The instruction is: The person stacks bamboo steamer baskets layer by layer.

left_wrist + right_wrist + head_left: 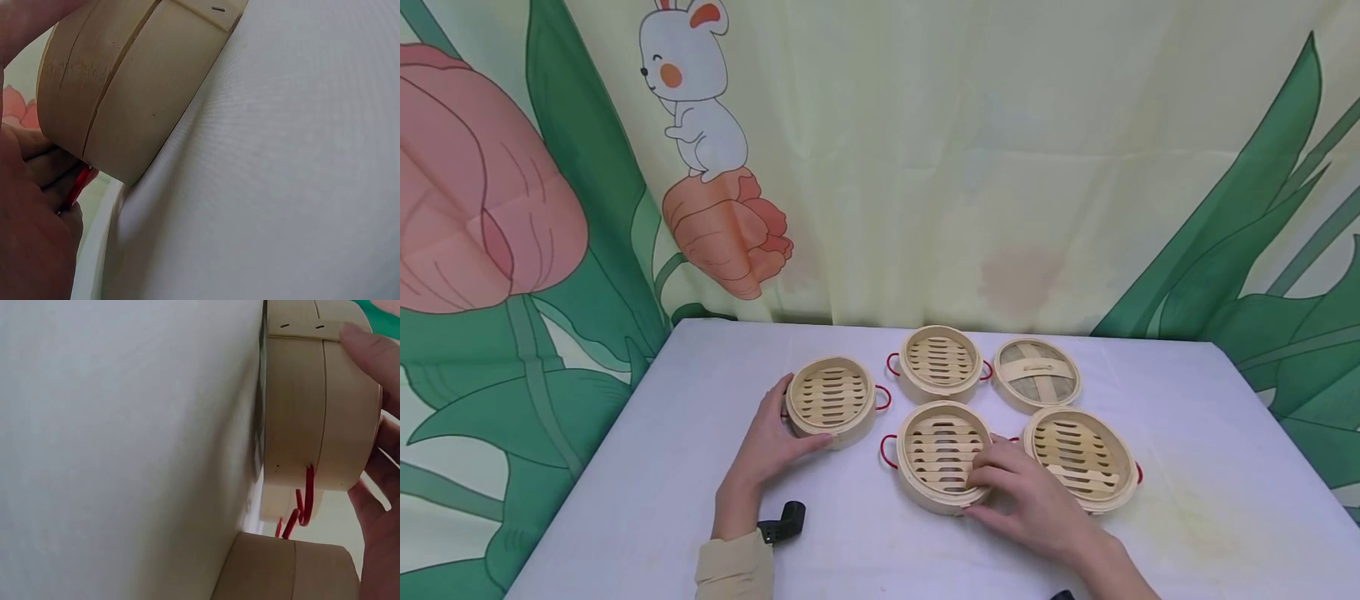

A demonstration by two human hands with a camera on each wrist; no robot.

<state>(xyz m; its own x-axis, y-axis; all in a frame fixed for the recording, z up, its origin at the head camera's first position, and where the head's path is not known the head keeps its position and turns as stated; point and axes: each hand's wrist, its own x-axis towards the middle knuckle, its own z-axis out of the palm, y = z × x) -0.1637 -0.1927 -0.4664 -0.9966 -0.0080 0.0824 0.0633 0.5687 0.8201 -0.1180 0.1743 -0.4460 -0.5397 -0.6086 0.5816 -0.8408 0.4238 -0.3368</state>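
My left hand (767, 442) grips the leftmost bamboo steamer basket (842, 435), thumb on its front wall and fingers round its left side. In the left wrist view this basket's pale wall (150, 94) stands against the white cloth, a red handle (76, 186) beside the fingers. With the right hand (1033, 504) I hold the front middle bamboo steamer basket (921, 493) at its right edge. The thumb lies on its outer wall, fingers over the rim. From the right wrist, its wall (297, 406) and red handle (308, 497) show. Both baskets have slatted bottoms.
A third steamer basket (938, 390) stands at the back middle, and a wider one (1078, 454) sits right of my right hand. Behind that, a round bamboo lid (1042, 387) with crossed bands lies near it. A patterned curtain (925, 167) hangs behind the white-covered table (647, 500).
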